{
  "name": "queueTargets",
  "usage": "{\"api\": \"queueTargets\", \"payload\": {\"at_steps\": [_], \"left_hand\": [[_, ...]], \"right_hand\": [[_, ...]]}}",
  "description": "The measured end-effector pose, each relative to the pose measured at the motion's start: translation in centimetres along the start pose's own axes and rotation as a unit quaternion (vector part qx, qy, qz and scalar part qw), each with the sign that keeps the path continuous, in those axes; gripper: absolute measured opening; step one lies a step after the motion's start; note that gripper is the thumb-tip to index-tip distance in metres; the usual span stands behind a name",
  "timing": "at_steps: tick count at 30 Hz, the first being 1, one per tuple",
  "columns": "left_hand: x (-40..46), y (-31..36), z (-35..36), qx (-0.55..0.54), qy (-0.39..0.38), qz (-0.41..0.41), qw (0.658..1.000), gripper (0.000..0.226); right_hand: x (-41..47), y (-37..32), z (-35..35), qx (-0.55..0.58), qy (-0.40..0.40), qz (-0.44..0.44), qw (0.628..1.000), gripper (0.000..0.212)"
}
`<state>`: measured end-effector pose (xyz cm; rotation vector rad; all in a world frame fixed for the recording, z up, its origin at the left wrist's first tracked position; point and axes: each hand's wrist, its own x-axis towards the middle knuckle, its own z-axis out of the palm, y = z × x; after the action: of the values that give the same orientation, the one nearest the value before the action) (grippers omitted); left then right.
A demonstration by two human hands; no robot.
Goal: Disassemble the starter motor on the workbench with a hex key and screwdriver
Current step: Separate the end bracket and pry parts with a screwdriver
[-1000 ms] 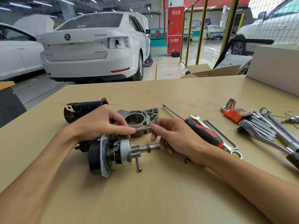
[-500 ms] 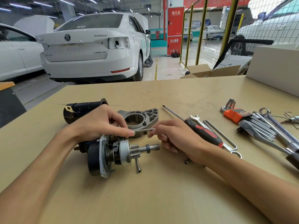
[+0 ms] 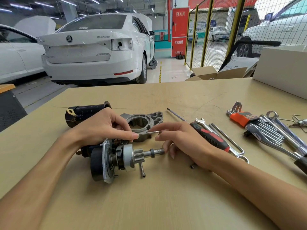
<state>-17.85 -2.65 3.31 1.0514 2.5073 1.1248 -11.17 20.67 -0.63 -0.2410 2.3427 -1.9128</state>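
Starter motor (image 3: 116, 158) lies on its side near front-centre of the workbench (image 3: 166, 196), pinion shaft pointing right, nose housing (image 3: 142, 122) already off & sitting just behind it. Left hand (image 3: 103, 128) rests over the motor's rear, fingers curled, pinching one end of a thin metal rod (image 3: 147, 132). Right hand (image 3: 179, 141) has fingers loosely extended near the rod's other end; contact unclear. Step looks like drawing out a long pin/through-bolt. Next probably needs the rod laid aside by the loose bolt (image 3: 142, 170), then the screwdriver (image 3: 209, 135) picked up.

white car (image 3: 93, 52), yellow mesh fence (image 3: 214, 35), red cabinet (image 3: 180, 31), ceiling strip lights (image 3: 21, 6)
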Motion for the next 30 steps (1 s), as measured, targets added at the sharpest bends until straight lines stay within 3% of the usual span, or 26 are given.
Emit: {"api": "queueTargets", "payload": {"at_steps": [3,5,9,18,30], "left_hand": [[-0.02,-0.02,0.03,0.002,0.007,0.002,1.000,0.018],[-0.02,-0.03,0.03,0.002,0.008,0.007,1.000,0.023],[-0.10,-0.07,-0.02,-0.005,0.008,0.013,1.000,0.033],[-0.04,-0.28,-0.01,0.003,0.015,0.014,1.000,0.026],[0.01,-0.23,-0.05,0.012,-0.007,0.010,1.000,0.020]], "right_hand": [[-0.07,-0.13,0.14,0.026,0.013,0.003,1.000,0.015],[0.03,-0.11,0.21,0.032,0.033,0.019,0.999,0.024],[0.17,-0.03,0.29,-0.006,0.034,0.032,0.999,0.028],[-0.02,-0.17,0.57,-0.068,0.044,0.033,0.996,0.044],[-0.46,-0.19,0.51,-0.035,-0.002,-0.043,0.998,0.025]]}}
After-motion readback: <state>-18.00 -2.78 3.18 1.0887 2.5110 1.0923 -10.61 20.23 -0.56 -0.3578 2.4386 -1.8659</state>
